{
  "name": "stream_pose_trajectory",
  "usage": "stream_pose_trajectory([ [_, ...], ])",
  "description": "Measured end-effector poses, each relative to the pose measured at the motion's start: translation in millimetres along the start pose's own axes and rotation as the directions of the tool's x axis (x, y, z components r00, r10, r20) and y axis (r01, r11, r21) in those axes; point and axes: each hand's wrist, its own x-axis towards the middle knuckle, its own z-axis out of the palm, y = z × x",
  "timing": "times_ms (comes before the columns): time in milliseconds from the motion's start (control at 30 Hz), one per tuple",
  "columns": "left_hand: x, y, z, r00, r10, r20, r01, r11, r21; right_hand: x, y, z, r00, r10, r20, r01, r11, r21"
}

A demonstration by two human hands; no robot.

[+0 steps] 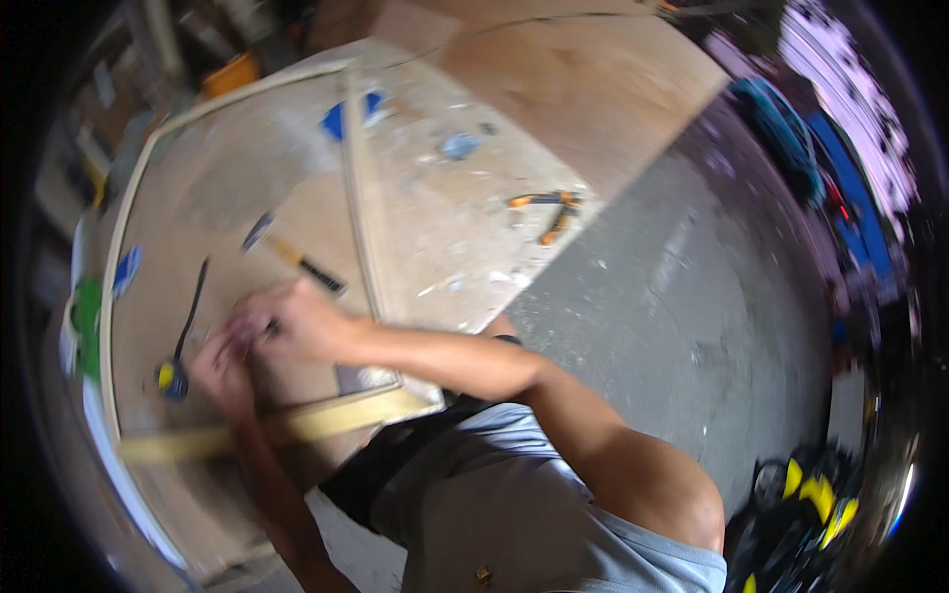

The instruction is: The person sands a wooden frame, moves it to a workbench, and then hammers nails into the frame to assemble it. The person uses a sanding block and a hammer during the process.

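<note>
My left hand (223,372) and my right hand (304,321) meet above a wooden frame (367,227) lying on the worktable. The fingers of both are pinched together at one spot. A small dark bit shows by the right fingers, too blurred to name. Just beyond the right hand lies a hammer (289,253) with a yellow and black handle. To the left of my left hand is a black and yellow tape measure (171,379), and a thin dark strip (194,306) extends away from it.
Orange-handled pliers (556,210) lie near the right edge of the worktable (435,232). Blue scraps (341,117) are scattered around the frame. A plywood sheet (583,79) is at the far side. Black and yellow gear (806,504) sits on the floor at right.
</note>
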Motion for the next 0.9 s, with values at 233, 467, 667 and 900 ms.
stream_pose_trajectory([
  [233, 0.1, -3.6, 6.8, 0.999, -0.012, 0.045, 0.008, 0.996, 0.091, -9.0, 6.6, -9.9, 0.999, 0.042, -0.003, -0.042, 0.998, 0.04],
  [467, 0.0, -12.8, 7.6, 0.997, 0.03, 0.068, -0.03, 1.0, -0.001, -13.3, 19.0, -4.3, 0.996, -0.063, -0.057, 0.06, 0.997, -0.044],
  [667, -0.7, -20.1, 4.5, 0.999, 0.042, 0.033, -0.042, 0.999, -0.014, -10.1, 7.3, -6.9, 0.998, 0.035, -0.052, -0.029, 0.994, 0.102],
  [900, 2.0, -14.2, 6.3, 0.997, -0.032, 0.075, 0.04, 0.994, -0.104, -6.8, 14.0, -19.0, 0.987, 0.145, 0.071, -0.159, 0.944, 0.289],
])
